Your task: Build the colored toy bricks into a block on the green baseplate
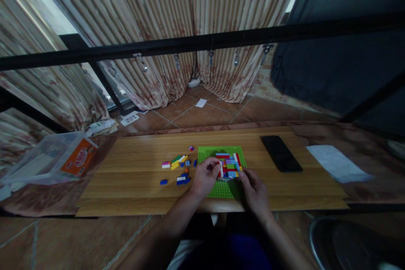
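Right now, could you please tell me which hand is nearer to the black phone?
Right. The right hand is at the near right corner of the brick build, left of the phone and nearer the person; the left hand is on the build's far side, farther away.

A black phone was laid right of centre on the wooden board; a white sheet was seen farther right, a clear plastic bag at left, striped curtains above.
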Available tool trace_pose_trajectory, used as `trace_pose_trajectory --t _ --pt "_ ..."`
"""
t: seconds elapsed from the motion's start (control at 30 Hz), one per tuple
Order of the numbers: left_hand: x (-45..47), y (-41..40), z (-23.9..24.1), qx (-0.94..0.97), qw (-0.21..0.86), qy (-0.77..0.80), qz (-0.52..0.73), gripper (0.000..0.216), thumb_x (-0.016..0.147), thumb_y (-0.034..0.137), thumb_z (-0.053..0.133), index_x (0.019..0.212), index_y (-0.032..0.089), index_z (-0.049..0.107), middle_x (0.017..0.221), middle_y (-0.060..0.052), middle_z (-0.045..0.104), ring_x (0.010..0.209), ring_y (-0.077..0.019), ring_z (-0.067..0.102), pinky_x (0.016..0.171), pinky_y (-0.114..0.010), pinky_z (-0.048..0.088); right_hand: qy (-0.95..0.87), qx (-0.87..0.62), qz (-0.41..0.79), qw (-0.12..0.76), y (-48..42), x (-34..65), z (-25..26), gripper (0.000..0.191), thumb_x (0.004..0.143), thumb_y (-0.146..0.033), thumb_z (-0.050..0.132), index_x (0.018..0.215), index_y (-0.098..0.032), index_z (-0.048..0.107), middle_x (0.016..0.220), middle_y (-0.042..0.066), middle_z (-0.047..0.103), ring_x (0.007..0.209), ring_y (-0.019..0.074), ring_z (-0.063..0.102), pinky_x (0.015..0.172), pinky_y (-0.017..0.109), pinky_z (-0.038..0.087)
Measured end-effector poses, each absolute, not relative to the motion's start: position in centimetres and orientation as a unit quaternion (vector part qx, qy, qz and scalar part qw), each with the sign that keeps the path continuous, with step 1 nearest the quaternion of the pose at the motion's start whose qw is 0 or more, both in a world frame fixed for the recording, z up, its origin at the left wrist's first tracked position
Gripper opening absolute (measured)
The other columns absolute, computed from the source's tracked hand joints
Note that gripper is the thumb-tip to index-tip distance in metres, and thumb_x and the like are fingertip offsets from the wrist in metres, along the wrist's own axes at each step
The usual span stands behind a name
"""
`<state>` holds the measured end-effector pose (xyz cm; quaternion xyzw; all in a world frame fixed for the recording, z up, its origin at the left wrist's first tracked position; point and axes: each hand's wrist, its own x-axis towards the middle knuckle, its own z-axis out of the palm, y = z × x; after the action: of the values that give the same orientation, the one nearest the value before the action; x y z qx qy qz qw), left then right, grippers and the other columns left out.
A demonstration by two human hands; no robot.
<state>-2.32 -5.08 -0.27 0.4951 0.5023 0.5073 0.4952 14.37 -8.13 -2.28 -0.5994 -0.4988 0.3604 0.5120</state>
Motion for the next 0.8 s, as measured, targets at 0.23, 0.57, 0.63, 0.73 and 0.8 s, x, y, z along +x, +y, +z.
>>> trace_pose_trajectory --t 0.23,0.57,0.63,0.73,0.8 --pt "-2.8 -5.2 -0.7 0.530 0.490 0.482 0.497 0.023 0.083 0.039 0.060 0.093 0.018 0.065 0.075 0.002 0.061 0.066 -0.0106 0.054 0.064 -0.023 0.044 -0.510 -0.604 0.356 0.498 -8.1 14.5 -2.1 0.046 0.083 -0.058 0.057 0.099 -0.017 0.070 0.099 0.010 0.072 0.091 0.0256 0.065 0.084 0.038 0.049" --pt "-4.4 -5.5 0.0 0.564 0.538 0.439 0.447 0.036 0.078 0.035 0.068 0.110 0.021 0.060 0.082 0.002 0.054 0.078 -0.0124 0.054 0.075 -0.026 0.045 -0.506 -0.594 0.370 0.504 -8.1 14.4 -2.1 0.044 0.084 -0.058 0.056 0.099 -0.018 0.069 0.098 0.009 0.071 0.091 0.0247 0.065 0.083 0.037 0.049" --pt "-4.5 -5.6 0.0 0.571 0.540 0.435 0.439 0.036 0.078 0.034 0.068 0.110 0.021 0.059 0.082 0.002 0.053 0.080 -0.0128 0.054 0.078 -0.027 0.045 -0.507 -0.593 0.370 0.504 -8.2 14.3 -1.9 0.044 0.084 -0.057 0.056 0.099 -0.018 0.069 0.099 0.009 0.071 0.092 0.0247 0.064 0.084 0.037 0.049" --pt "-4.4 -5.7 0.0 0.581 0.535 0.436 0.433 0.034 0.079 0.034 0.067 0.110 0.020 0.058 0.081 0.002 0.052 0.080 -0.0132 0.053 0.079 -0.028 0.044 -0.507 -0.598 0.367 0.500 -8.3 14.4 -1.8 0.045 0.084 -0.058 0.056 0.100 -0.018 0.069 0.101 0.010 0.070 0.094 0.0253 0.064 0.085 0.038 0.049" --pt "-4.3 -5.8 0.0 0.585 0.528 0.438 0.434 0.034 0.079 0.033 0.066 0.110 0.020 0.058 0.081 0.002 0.052 0.080 -0.0130 0.053 0.079 -0.027 0.044 -0.506 -0.603 0.366 0.496 -8.3 14.4 -1.9 0.045 0.084 -0.058 0.056 0.101 -0.018 0.069 0.101 0.010 0.070 0.094 0.0253 0.064 0.086 0.038 0.048"
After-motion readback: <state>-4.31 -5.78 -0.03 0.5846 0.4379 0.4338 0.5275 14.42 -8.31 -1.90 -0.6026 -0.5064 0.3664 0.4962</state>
